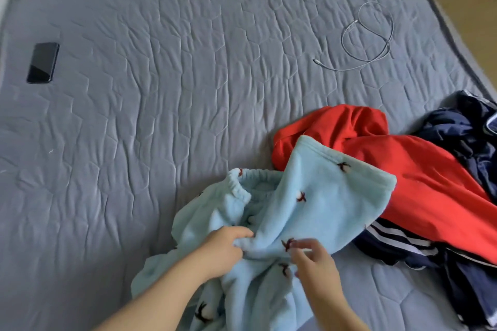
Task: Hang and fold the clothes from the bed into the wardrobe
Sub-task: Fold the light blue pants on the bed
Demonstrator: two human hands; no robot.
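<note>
The left hand (223,247) grips the blue fleece trousers (322,196); right hand (314,260) seemingly pinches them; spread flat before folding.

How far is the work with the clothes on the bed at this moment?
Nothing looks finished; no folded piece is in view. In hand: the left hand and the right hand grip the crumpled light blue garment. Left: the red garment and the dark blue clothes lie in a heap on the bed.

Light-blue fleece (309,204); red garment (430,183); grey bed (161,88).
</note>
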